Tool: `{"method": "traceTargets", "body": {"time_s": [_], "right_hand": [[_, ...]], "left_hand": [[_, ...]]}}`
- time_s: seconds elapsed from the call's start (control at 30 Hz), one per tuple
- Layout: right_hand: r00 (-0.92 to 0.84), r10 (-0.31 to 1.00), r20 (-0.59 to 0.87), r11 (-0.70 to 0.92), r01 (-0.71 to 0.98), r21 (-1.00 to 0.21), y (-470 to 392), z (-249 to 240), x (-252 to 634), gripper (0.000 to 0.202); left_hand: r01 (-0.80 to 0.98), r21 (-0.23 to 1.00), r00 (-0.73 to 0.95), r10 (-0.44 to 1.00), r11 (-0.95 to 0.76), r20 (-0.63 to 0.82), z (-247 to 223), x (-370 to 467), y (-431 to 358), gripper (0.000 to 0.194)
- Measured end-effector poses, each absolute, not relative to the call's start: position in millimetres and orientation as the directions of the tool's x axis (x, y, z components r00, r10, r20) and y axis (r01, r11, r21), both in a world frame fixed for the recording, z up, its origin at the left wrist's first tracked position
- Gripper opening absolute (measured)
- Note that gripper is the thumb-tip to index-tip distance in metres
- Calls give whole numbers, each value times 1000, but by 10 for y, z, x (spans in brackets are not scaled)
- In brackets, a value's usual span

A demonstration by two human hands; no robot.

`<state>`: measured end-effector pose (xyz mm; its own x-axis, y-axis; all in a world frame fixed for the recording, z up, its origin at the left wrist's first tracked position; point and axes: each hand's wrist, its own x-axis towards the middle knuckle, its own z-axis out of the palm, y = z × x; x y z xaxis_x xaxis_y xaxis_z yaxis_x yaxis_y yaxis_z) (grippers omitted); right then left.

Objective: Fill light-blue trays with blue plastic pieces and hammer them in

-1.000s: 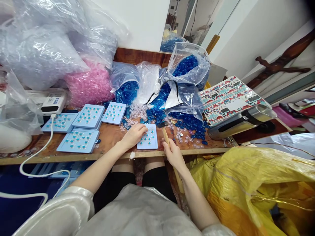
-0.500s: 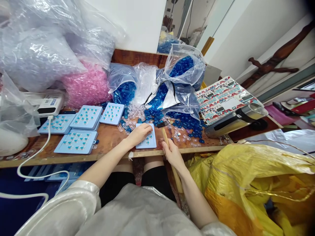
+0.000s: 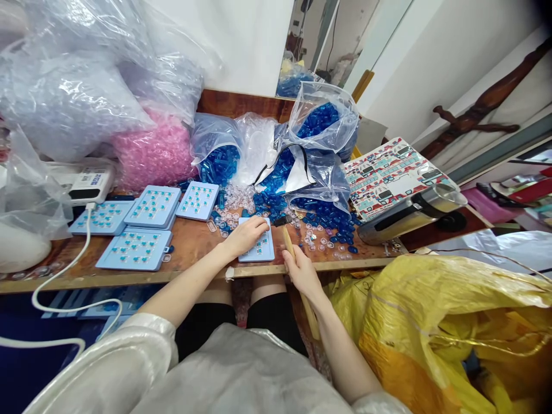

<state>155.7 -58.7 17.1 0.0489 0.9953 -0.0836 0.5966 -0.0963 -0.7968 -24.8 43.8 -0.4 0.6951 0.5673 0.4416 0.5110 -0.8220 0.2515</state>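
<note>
A light blue plate (image 3: 256,255) with small blue and clear pieces on it lies at the table's front edge. Over its upper part is my left hand (image 3: 246,236), fingers bent together; whatever they pinch is too small to make out. My right hand (image 3: 303,272) is wrapped round the wooden handle of a hammer (image 3: 290,241). The hammer's dark head is just right of the plate, and its handle runs down past the table edge. Behind the plate lie loose clear pieces (image 3: 239,197) and blue pieces (image 3: 340,221).
Several similar plates (image 3: 133,249) stand to the left, near a white cable (image 3: 81,244). Bags of blue pieces (image 3: 219,161) and pink pieces (image 3: 153,149) are behind. A steel flask (image 3: 388,223) lies at the right, above a yellow sack (image 3: 401,299).
The view has shifted very slightly. Both hands keep nearly the same places, the left at the plate and the right on the hammer.
</note>
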Motion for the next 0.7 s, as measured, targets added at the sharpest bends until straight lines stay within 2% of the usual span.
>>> {"method": "traceTargets", "body": {"time_s": [0.1,0.2,0.33,0.43,0.6,0.7], "right_hand": [[32,997,-68,-73,629,-774,-587,215,1548,37],[-2,1000,-21,-15,656,-755,-598,282,1527,34],[-24,998,-64,-26,734,-678,-617,354,1503,32],[-5,990,-138,-79,800,-595,-628,390,1514,30],[35,999,-14,-36,751,-660,-640,398,1501,30],[-20,996,-86,-36,798,-602,-628,356,1457,28]], "left_hand": [[475,312,719,567,-823,402,5,-263,440,12],[491,406,668,632,-771,392,1,-257,428,10],[509,518,601,715,-688,358,2,-232,424,31],[508,539,606,723,-672,332,19,-224,438,41],[492,551,615,717,-674,328,40,-230,471,48],[498,559,614,724,-663,313,42,-228,498,50]]}}
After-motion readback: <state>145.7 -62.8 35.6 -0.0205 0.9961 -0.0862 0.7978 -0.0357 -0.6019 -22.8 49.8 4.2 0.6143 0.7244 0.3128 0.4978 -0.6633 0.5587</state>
